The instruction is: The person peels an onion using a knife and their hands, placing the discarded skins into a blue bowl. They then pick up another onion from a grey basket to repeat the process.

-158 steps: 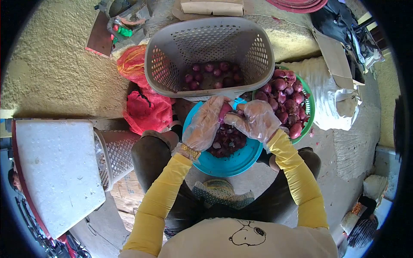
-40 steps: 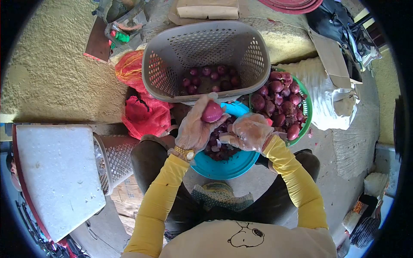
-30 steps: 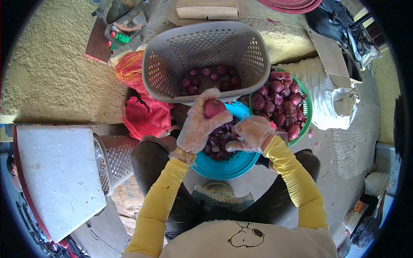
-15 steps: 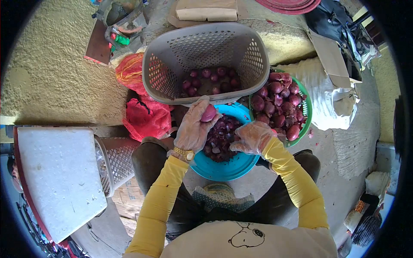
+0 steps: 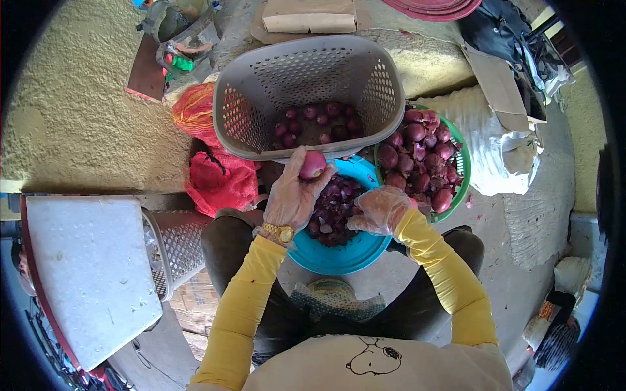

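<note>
My left hand (image 5: 294, 193), in a clear plastic glove, holds a smooth purple-red onion (image 5: 313, 165) near the front rim of the grey basket (image 5: 261, 154). My right hand (image 5: 381, 210), also gloved, has its fingers curled over the right side of the blue basin (image 5: 339, 260); what they grip, if anything, is hidden. Dark onion skins (image 5: 334, 212) lie in the basin. Several onions (image 5: 319, 120) rest at the bottom of the grey basket. A green basket (image 5: 465, 163) at the right is heaped with unpeeled onions (image 5: 417, 133).
Red mesh sacks (image 5: 225, 182) lie left of the grey basket. A white foam lid (image 5: 91, 274) and a perforated basket (image 5: 179, 251) stand at the left. White sacking (image 5: 482, 146) and cardboard (image 5: 492, 91) are at the right. A patterned cloth (image 5: 336, 303) lies between the knees.
My left hand has tilted slightly, and the onion in it has shifted a little left and up. My right hand has barely moved. The whole view has shifted slightly.
</note>
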Demonstrator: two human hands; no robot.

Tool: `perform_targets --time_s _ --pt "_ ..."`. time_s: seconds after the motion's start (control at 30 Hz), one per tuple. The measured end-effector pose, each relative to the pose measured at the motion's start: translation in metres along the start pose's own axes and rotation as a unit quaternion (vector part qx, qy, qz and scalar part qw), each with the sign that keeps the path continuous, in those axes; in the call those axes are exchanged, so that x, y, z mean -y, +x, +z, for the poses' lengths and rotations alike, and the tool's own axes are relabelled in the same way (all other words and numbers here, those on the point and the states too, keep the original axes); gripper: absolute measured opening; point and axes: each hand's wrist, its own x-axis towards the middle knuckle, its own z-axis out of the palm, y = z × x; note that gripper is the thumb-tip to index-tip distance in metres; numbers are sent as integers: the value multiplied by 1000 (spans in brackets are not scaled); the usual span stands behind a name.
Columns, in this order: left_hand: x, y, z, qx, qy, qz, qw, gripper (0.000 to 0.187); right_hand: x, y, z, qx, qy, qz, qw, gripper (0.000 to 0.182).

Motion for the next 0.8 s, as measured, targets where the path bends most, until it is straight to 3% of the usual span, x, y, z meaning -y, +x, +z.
perform_targets --time_s 0.73,0.8 --pt "6 7 24 49 8 -17 999 42 -4 -3 1 6 -7 7 1000 54" --pt "6 7 20 97 60 -12 993 56 -3 -3 0 16 -8 13 1000 56"
